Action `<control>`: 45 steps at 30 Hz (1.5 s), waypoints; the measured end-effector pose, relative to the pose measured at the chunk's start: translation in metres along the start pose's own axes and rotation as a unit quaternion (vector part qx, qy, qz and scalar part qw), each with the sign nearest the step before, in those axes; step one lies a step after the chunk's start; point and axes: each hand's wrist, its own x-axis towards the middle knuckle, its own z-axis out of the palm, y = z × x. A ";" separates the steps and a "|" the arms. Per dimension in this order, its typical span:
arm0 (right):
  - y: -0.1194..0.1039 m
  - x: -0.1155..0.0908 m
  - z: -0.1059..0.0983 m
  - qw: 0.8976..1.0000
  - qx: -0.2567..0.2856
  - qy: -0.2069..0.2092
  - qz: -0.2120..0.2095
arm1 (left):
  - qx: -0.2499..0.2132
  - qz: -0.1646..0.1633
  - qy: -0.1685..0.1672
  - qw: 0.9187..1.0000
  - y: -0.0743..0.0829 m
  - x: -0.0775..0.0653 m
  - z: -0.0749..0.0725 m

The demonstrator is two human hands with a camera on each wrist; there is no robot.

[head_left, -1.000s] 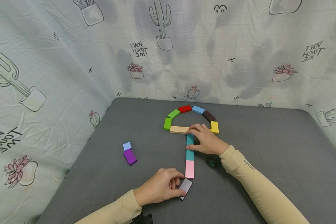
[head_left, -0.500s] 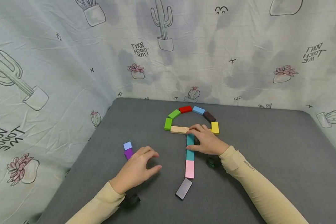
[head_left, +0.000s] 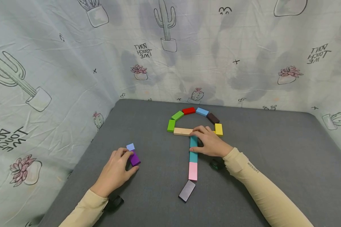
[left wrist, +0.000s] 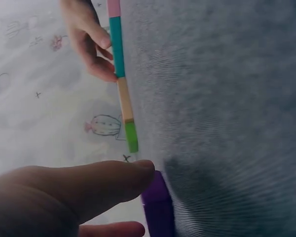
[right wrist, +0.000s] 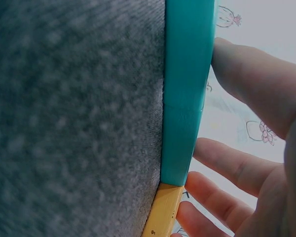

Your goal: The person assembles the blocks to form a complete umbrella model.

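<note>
My left hand [head_left: 113, 171] is at a purple block [head_left: 134, 158] on the left of the table. The index fingertip overlaps its upper part, and the thumb is near its lower end; whether they touch it cannot be told. A small light-blue block [head_left: 130, 147] adjoins its far end. My right hand [head_left: 211, 142] rests with its fingertips on the teal blocks [head_left: 193, 157] and the wooden bar [head_left: 183, 131] above them. In the right wrist view the thumb lies along the teal block [right wrist: 187, 54]. A pink block [head_left: 193, 171] follows below, then a tilted grey block [head_left: 186, 191].
An arch of green [head_left: 171, 125], red [head_left: 188, 110], blue [head_left: 202, 111], dark brown [head_left: 213, 118] and yellow [head_left: 218, 129] blocks rises above the bar. The grey tabletop [head_left: 261, 151] ends at a cactus-printed cloth [head_left: 199, 56] at the back and left.
My left hand has let go of the grey block and moved left to the purple block. The grey block stays tilted under the pink one. My right hand has not moved.
</note>
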 end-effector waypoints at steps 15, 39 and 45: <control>0.001 0.000 -0.001 1.000 -0.001 0.002 -0.001 | -0.042 0.057 -0.004 0.997 0.012 -0.001 0.009; 0.003 0.001 -0.001 1.000 -0.005 0.000 0.002 | -0.094 0.157 -0.106 0.977 0.084 0.001 0.033; 0.003 0.001 0.000 1.000 -0.009 0.002 -0.001 | -0.103 0.167 -0.119 0.973 0.092 -0.002 0.035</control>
